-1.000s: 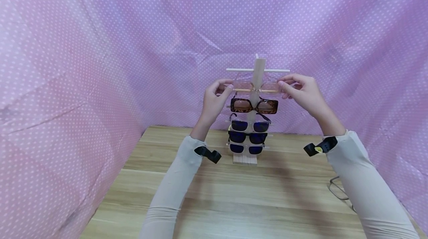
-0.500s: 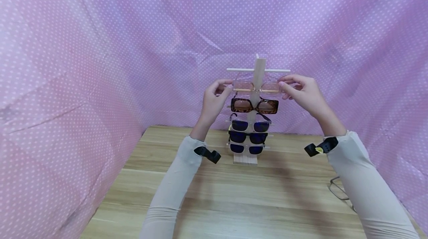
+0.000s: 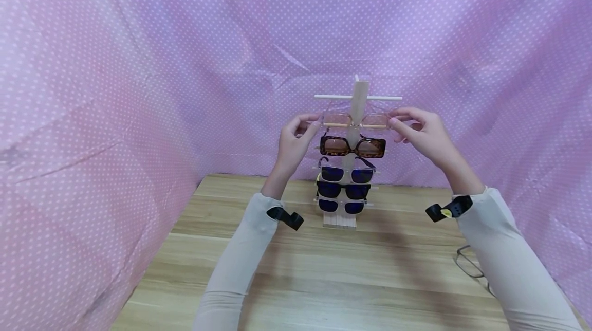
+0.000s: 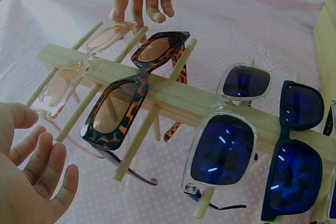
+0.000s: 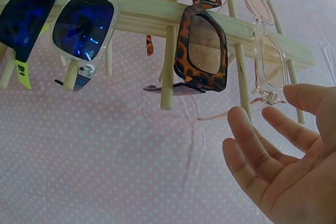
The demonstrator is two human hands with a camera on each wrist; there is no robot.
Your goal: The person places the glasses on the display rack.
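Clear, pink-tinted glasses (image 3: 337, 121) sit near the top of a wooden eyewear stand (image 3: 360, 95), on a peg below the topmost one. My left hand (image 3: 295, 138) is at their left corner, fingers loosely bent and apart from the thumb. At the opposite corner is my right hand (image 3: 423, 133), its thumb tip beside the hinge and its fingers spread. Neither hand grips the frame in the wrist views; whether a fingertip still touches it I cannot tell. Just below hang tortoiseshell sunglasses (image 4: 116, 106).
Lower on the stand hang clear-framed dark-lens sunglasses (image 3: 332, 174), black sunglasses (image 3: 328, 189) and another clear-framed pair (image 3: 328, 205). Thin-framed glasses (image 3: 469, 263) lie on the wooden table (image 3: 333, 279) by the right forearm. A pink dotted cloth (image 3: 231, 38) surrounds the table.
Both hands have eased slightly outward from the corners of the clear glasses, the right hand more plainly. The glasses stay in place on the stand.
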